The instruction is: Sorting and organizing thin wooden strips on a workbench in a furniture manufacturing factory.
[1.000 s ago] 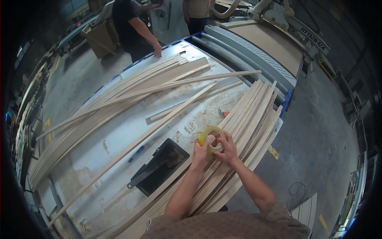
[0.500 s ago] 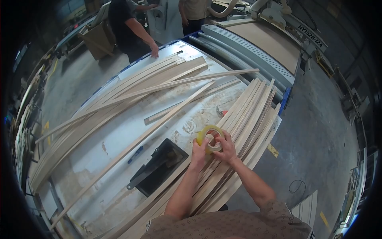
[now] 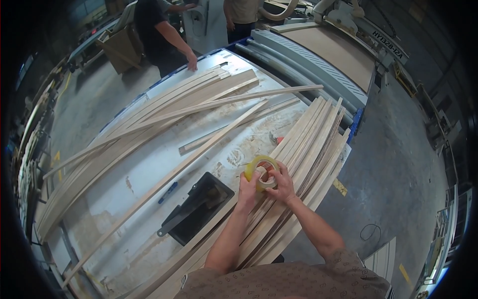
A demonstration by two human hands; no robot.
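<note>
Between my two hands is a roll of yellowish clear packing tape (image 3: 253, 166). My left hand (image 3: 247, 188) grips its left side, with the thumb at the inner core. My right hand (image 3: 282, 183) closes on the right side, its fingertips on the rim and core. Both hands are over a bundle of long, thin wooden strips (image 3: 303, 149) along the right side of the table. Left of my forearm lies a black plastic tray (image 3: 181, 232) with a dark, long-handled tool (image 3: 175, 223) in it, perhaps a brush.
More wooden strips (image 3: 149, 130) fan across the far left of the white table (image 3: 107, 197), some crossing others. A blue pen-like object (image 3: 168, 192) and a red-handled tool (image 3: 279, 140) lie there too. Rollers (image 3: 279, 62) border the far end. A co-worker (image 3: 159, 37) stands at the far left edge.
The tape roll stays in both hands, nearly still. The whole view has shifted very slightly; nothing was taken or let go.
</note>
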